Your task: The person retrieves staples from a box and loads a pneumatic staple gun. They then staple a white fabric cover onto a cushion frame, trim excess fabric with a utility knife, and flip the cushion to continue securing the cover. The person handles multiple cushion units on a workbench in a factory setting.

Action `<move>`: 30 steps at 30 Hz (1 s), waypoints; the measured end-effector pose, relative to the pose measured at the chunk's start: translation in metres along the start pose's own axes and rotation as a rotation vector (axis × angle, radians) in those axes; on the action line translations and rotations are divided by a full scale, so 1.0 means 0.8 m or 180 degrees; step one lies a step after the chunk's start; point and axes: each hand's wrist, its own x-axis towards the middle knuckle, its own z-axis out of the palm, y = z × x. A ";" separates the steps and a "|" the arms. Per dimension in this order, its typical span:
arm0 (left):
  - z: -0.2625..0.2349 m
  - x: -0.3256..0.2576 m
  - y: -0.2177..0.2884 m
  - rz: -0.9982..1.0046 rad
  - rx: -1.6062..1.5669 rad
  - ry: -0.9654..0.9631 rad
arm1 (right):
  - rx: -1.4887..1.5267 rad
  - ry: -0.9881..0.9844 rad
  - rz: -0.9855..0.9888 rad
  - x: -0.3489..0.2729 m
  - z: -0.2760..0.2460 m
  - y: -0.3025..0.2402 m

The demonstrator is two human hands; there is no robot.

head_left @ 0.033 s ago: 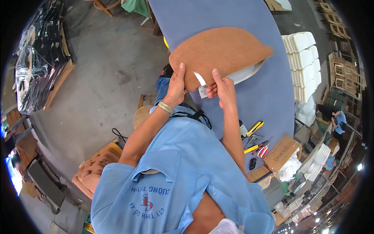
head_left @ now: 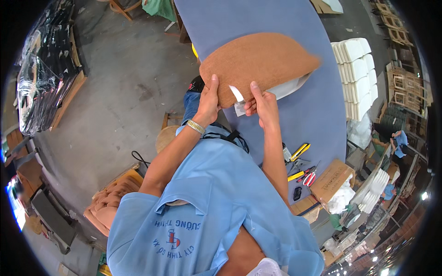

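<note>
- Left hand (head_left: 208,102) raised ahead, fingers closed in a pinch, thumb up
- Right hand (head_left: 262,102) beside it, likewise pinching, forearm stretched forward

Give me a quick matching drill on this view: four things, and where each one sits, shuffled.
Things:
1 brown cushion cover
2 left hand
3 stack of white foam pads
4 red-handled scissors

Places:
A right of the blue table
B gripping the cover's near edge
C near end of the table, by a cardboard box
D middle of the table

Pairs: 1-D, 2-B, 3-A, 4-C
</note>
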 end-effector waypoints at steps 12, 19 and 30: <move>0.056 0.008 0.001 -0.0901 -0.0494 -0.0289 | -0.0683 0.0497 -0.0628 -0.023 -0.018 -0.043; 0.043 -0.016 0.010 -0.0342 0.0197 -0.0579 | -0.0500 0.0570 -0.0539 -0.010 -0.002 -0.016; 0.004 -0.010 0.033 0.3074 0.3636 -0.1348 | -0.0419 0.0471 -0.0636 -0.006 -0.011 -0.018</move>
